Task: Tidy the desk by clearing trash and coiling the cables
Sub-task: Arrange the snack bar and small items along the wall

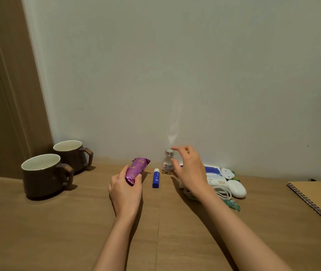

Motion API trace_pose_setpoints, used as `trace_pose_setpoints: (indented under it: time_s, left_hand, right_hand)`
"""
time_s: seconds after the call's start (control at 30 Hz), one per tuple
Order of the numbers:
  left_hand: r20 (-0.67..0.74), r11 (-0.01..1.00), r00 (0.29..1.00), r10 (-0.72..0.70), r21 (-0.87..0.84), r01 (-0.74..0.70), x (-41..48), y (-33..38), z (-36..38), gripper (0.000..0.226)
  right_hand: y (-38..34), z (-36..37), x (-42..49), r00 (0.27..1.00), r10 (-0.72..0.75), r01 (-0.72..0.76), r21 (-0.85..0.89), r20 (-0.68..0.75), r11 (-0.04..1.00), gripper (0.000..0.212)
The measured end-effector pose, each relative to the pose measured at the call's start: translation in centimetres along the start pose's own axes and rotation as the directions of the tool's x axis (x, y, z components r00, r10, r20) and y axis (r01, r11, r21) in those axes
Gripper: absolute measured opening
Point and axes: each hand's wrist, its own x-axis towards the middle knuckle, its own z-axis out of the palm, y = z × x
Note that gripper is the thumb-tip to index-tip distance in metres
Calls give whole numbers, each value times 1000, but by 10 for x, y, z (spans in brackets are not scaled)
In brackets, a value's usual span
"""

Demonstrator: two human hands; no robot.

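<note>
Brown desk (58,231) against pale wall. Spiral notebook (319,200) at right edge. Two dark mugs (46,175) at left, one just behind the other. Left hand (125,190): fingers closed around lower end of purple snack wrapper (137,169), which angles up toward the wall. Right hand (190,171): fingers spread open, holding nothing, poised just beside small upright bottle (168,162). White cable (224,193) lies loosely looped by white charger (236,188), right of that wrist. Blue tube (156,178) flat between the hands.
</note>
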Motion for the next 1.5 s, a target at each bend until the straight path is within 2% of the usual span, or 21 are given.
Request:
trace_pose_setpoints:
  time_s: [0.13, 0.27, 0.67, 0.83, 1.03, 1.13, 1.27, 1.37, 1.5]
  left_hand:
    - [14, 1000, 1000, -2, 13, 2, 0, -1, 2, 53]
    - [34, 999, 999, -1, 32, 0, 1, -2, 4, 53]
    - [-2, 999, 999, -32, 19, 32, 3, -4, 4, 53]
    - [-55, 1000, 998, 3, -20, -5, 1, 0, 4, 54]
    - [-123, 985, 983, 137, -92, -148, -11, 16, 11, 50]
    - [-79, 967, 966, 246, -44, -250, -23, 23, 18, 49]
    - [45, 918, 924, 379, 111, -382, -34, 22, 32, 50]
    - [125, 899, 918, 376, 192, -394, -37, 20, 39, 49]
    - [157, 902, 934, 321, 251, -352, -39, 19, 46, 48]
  right_hand:
    - [9, 11, 9, 985, 52, -57, 24, 164, 998, 50]
    - [9, 24, 13, 977, 48, -54, 26, 210, 998, 52]
    - [-9, 44, 17, 987, -8, -23, 188, 162, 982, 47]
    - [-11, 44, 14, 982, -20, -18, 196, 190, 980, 52]
    - [-5, 12, 18, 998, 66, -67, 258, 10, 964, 31]
    - [7, -7, 15, 997, 73, -62, 263, -32, 963, 26]
    - [27, -22, 0, 992, 123, -119, 236, -3, 965, 24]
    - [42, -25, -13, 987, 159, -162, 198, 32, 967, 23]
    - [58, -28, -28, 981, 186, -191, 100, 60, 976, 23]
